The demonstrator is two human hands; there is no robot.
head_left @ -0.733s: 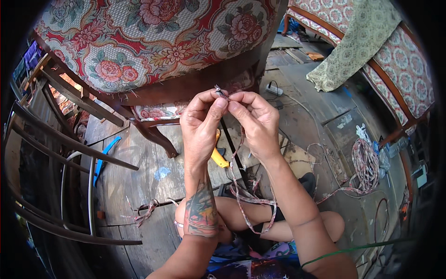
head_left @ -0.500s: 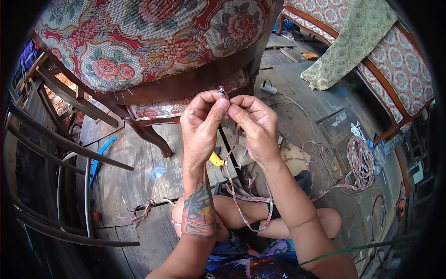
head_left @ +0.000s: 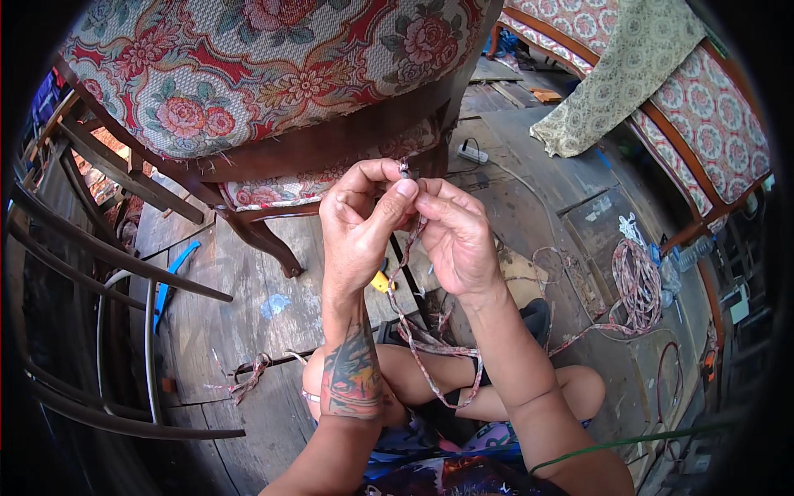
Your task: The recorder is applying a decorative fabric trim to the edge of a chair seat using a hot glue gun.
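Both of my hands meet in front of an upholstered floral chair (head_left: 306, 83) and pinch the end of a thin reddish-white fabric cord. My left hand (head_left: 360, 211) holds the cord tip between thumb and forefinger, with a short frayed end sticking up. Just beside it, my right hand (head_left: 459, 231) pinches the same cord below that tip, thumb against forefinger. From there the cord (head_left: 404, 310) hangs down, loops over my crossed legs and trails to the right. Small details at the tip are hidden by my fingers.
A coil of the same cord (head_left: 637, 281) lies on the wooden floor at right. A yellow-handled tool (head_left: 381, 281) is behind my left wrist. At left stand a metal chair frame (head_left: 153, 347) and a blue strip (head_left: 172, 285). A white power strip (head_left: 472, 155) lies beyond my hands.
My fingers have shifted slightly at the cord's tip, and the right hand has turned a little, its fingers now more spread. The view has moved slightly.
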